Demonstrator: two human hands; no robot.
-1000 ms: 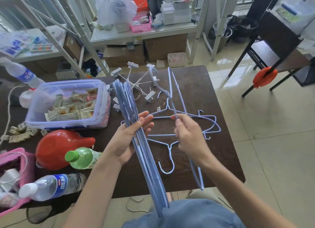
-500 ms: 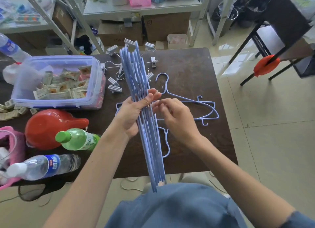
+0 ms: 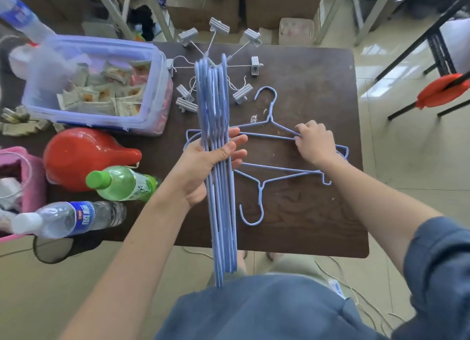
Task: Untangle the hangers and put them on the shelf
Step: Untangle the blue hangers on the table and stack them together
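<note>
Left hand grips the hanger bundle at centre frame; right hand pinches the upper loose hanger on the surface. Lift it straight up so it clears the lower hanger.

A: Layout check. What's in front of you?

B: Your table. Centre: stack of hangers held upright-ish in your left hand, running front-to-back, near end hanging past the table's front edge. Right of stack: two hangers flat on table. Far hanger has hook pointing away from you; near hanger has hook toward you. Your right hand is on the far one's shoulder.

A: Behind the stack?

B: Clip rack at the back edge.

A: Left side?

B: Storage box at back-left, packets inside. In front of it: jug, then two bottles, lying down.
</note>
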